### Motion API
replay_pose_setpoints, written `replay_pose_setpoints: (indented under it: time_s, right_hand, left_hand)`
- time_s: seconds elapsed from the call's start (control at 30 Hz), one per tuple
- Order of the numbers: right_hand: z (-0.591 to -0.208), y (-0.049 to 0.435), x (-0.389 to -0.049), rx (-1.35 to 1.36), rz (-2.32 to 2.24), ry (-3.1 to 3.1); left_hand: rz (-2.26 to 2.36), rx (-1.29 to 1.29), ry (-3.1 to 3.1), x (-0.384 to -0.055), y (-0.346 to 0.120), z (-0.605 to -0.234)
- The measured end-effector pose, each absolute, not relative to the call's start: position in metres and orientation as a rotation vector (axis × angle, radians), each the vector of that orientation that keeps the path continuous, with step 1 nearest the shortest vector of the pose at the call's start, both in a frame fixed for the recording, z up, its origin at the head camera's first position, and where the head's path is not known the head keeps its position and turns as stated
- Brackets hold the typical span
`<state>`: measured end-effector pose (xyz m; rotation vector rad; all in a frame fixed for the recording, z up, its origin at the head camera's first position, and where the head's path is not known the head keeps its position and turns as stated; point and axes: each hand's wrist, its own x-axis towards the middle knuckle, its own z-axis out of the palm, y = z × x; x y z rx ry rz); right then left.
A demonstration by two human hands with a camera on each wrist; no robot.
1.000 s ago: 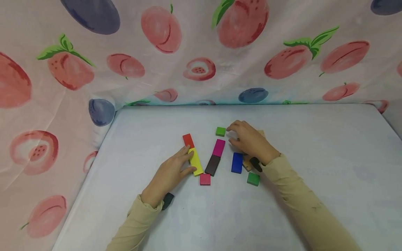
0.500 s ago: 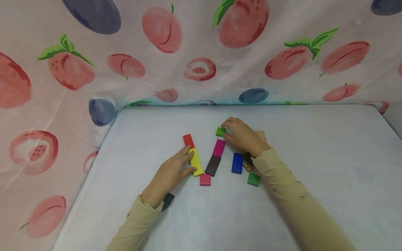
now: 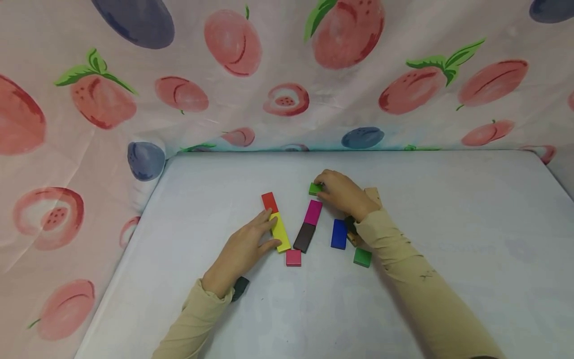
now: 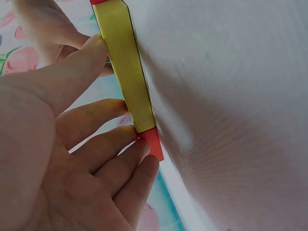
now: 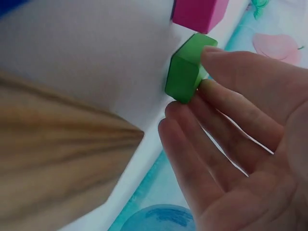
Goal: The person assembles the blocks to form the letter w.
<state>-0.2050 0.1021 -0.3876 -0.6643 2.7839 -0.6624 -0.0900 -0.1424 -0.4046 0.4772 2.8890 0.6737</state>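
Note:
My left hand (image 3: 239,252) rests along the left side of a yellow block (image 3: 281,234), its thumb and fingertips touching it. In the left wrist view, its lower fingertips also reach the red block (image 4: 153,143) that abuts the yellow one. My right hand (image 3: 344,195) pinches a small light green block (image 5: 185,67) between thumb and fingers, just beyond a magenta block (image 3: 313,213). A dark brown block (image 3: 304,237) joins the magenta block's near end. Below it lies a small pink block (image 3: 293,258), touching or nearly touching the yellow and brown blocks.
Right of the brown block lies a blue block (image 3: 339,234), with a darker green block (image 3: 362,257) nearer the front. Wooden blocks (image 3: 372,195) are partly hidden beneath the right forearm. A fruit-patterned cloth (image 3: 287,60) hangs behind the white table (image 3: 471,224).
My right hand has moved left from beside the wooden blocks and now holds the light green block, which has hardly shifted. The left hand stays at the yellow block.

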Motion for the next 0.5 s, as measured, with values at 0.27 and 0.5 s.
replay_pose_setpoints:
  time_s: [0.27, 0.5]
  right_hand:
    - [-0.3878, 0.1013, -0.2062, -0.615, -0.711, 2.772]
    - [-0.3882, 0.1048, -0.2074, -0.614, -0.75, 2.76]
  left_hand:
    - [0.679, 0.482, 2.893, -0.0895, -0.1435, -0.4051]
    - [0.701, 0.497, 2.894, -0.0891, -0.1437, -0.4058]
